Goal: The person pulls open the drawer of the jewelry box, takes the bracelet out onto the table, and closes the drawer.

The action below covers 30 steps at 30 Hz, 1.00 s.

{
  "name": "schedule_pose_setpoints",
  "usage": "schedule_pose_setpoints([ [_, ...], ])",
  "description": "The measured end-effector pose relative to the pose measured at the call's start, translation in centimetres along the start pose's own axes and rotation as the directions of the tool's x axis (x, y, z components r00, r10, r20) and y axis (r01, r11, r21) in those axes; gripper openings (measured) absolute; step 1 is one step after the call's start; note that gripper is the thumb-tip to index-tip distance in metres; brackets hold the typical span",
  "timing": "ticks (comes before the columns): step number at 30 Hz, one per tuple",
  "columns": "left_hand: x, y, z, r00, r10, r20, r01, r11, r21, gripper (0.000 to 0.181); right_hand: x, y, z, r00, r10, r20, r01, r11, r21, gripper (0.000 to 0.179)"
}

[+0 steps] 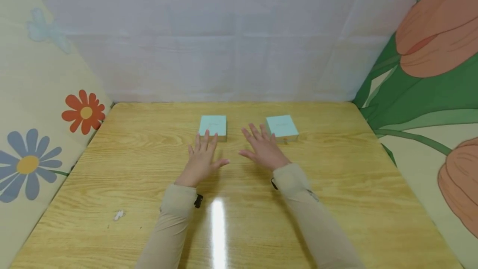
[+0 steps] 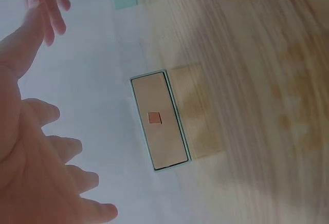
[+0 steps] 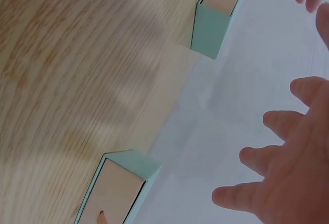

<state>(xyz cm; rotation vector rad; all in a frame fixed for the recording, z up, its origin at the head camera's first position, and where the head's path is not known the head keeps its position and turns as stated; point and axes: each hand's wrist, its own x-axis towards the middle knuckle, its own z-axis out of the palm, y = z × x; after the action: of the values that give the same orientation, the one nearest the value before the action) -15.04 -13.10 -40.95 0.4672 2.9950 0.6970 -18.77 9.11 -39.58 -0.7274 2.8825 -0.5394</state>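
Observation:
Two flat, pale mint-green boxes stand side by side on the table, a left box (image 1: 213,123) and a right box (image 1: 282,125). Each has a tan front face set inside a green outer edge. A small reddish square marks the front of the left box (image 2: 157,142) in the left wrist view. Just in front of that box hovers my left hand (image 1: 200,162), its fingers spread and holding nothing. My right hand (image 1: 264,149), also spread and holding nothing, is raised by the near left corner of the right box (image 3: 119,185). Both wrist views show the fingers apart from the boxes.
The wood-grain table (image 1: 149,157) runs back to a white cloth (image 1: 239,36). Flower-patterned cloths hang at both sides. A small white scrap (image 1: 119,215) lies at the near left of the table.

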Motion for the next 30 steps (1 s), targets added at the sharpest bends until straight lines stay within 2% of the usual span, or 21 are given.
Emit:
schedule_pose_setpoints([
  [6,-0.2,-0.5,0.2,1.0,-0.025,0.001,0.025,0.998,-0.06,0.086,0.2,-0.1,0.0,1.0,0.0,0.001,0.0,1.0,0.01,0.074],
  [10,-0.2,-0.7,0.1,0.999,-0.036,0.004,0.036,0.997,-0.063,0.085,0.3,0.0,0.1,1.0,0.004,-0.005,-0.003,1.0,0.012,0.073],
  [18,0.4,-1.1,0.0,0.997,-0.053,-0.048,0.05,0.997,-0.055,0.08,0.5,0.0,0.3,1.0,0.007,0.005,-0.007,1.0,0.019,0.074],
  [30,0.5,-1.8,0.2,0.994,-0.094,-0.046,0.089,0.99,-0.107,0.077,2.5,-0.8,1.1,0.998,-0.035,0.049,0.036,0.999,-0.014,0.067],
])
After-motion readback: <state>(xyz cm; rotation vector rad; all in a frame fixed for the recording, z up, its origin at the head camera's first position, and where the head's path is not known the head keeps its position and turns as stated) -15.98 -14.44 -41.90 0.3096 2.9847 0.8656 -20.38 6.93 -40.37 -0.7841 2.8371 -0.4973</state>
